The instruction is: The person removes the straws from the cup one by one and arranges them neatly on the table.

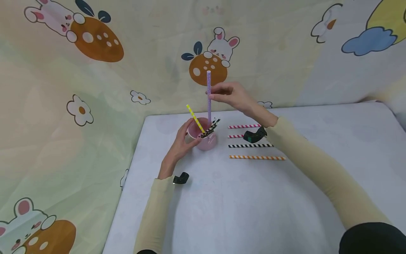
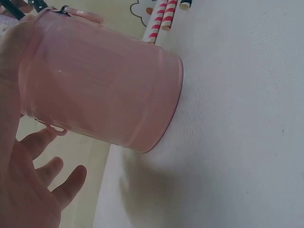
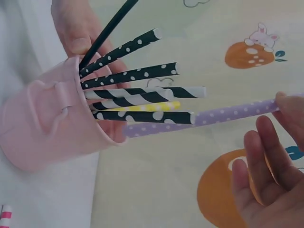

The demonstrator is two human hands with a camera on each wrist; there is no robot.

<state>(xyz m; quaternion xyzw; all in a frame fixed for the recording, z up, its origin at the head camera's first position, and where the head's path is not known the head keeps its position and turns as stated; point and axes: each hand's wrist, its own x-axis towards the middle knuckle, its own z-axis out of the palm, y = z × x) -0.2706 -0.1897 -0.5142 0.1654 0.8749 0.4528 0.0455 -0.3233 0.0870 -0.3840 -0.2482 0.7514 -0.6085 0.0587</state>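
Observation:
A small pink bucket (image 1: 207,144) stands tilted at the far side of the white table. My left hand (image 1: 180,144) grips its rim, thumb near the straws; in the left wrist view the other fingers spread beside the bucket's wall (image 2: 104,80). My right hand (image 1: 233,95) pinches a purple straw with white dots (image 1: 209,79) near its upper part. That straw points down, its lower end at the bucket's mouth. Several black-and-white straws, dotted (image 3: 152,71) and striped (image 3: 190,91), lean in the bucket with a yellow straw (image 1: 195,119).
To the bucket's right, straws lie in a row on the table: two pink-and-white striped ones (image 1: 244,126), a black-and-white one (image 1: 250,145) and an orange-and-white one (image 1: 257,157). A cloth printed with rabbits (image 1: 222,47) hangs behind the table (image 1: 222,211).

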